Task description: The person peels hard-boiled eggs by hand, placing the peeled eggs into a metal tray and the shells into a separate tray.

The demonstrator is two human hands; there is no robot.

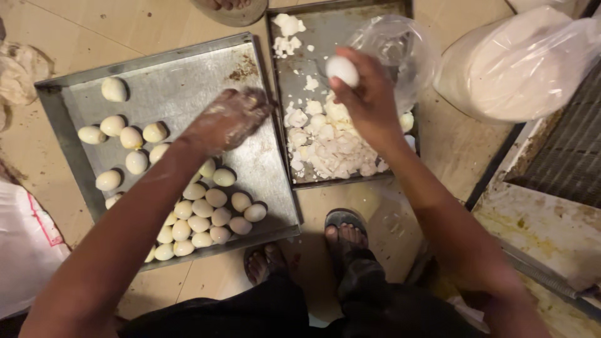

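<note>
Tiled floor [156,25] carries two metal trays side by side. Over the right tray [341,34], heaped with broken shell [325,147], the right hand [369,100] pinches a smooth white egg [342,70] at its fingertips. Beyond the egg the left hand [228,119], dusty and blurred, hovers with loosely curled empty fingers above the left tray [62,106], peeled eggs [200,216] just below its wrist.

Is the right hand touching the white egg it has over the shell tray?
Touching. The head view shows the right hand with its fingers wrapped round the white egg, no gap between them, above the tray of broken shells.
</note>
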